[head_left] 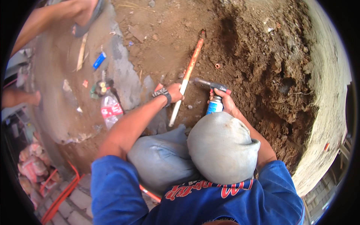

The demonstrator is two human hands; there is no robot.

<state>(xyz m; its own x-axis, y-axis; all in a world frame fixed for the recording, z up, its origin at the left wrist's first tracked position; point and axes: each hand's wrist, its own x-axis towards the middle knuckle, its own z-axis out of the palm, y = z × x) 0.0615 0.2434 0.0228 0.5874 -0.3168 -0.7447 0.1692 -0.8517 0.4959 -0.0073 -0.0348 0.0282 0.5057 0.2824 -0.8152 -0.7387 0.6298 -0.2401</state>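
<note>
My left hand (pixel 174 93), with a dark watch or band on its wrist, is closed around a long thin pipe (pixel 192 62). The pipe is white at its near end and orange toward its far end, which touches or enters the soil. My right hand (pixel 226 100) grips a hand-held gas torch (pixel 215 106) with a blue and white canister. Its metal nozzle points left toward the pipe, a small gap away. Whether a flame burns, I cannot make out. My knees, in grey trousers, cover the lower part of the canister.
Dug brown soil (pixel 279 75) rises on the right beside a pale wall (pixel 332 105). Left lie a plastic bottle (pixel 111 110) with a red label, a small blue object (pixel 99 60) and a wooden stick (pixel 81 52). Another person's sandalled foot (pixel 85 13) is at upper left. Orange tubing (pixel 62 198) lies lower left.
</note>
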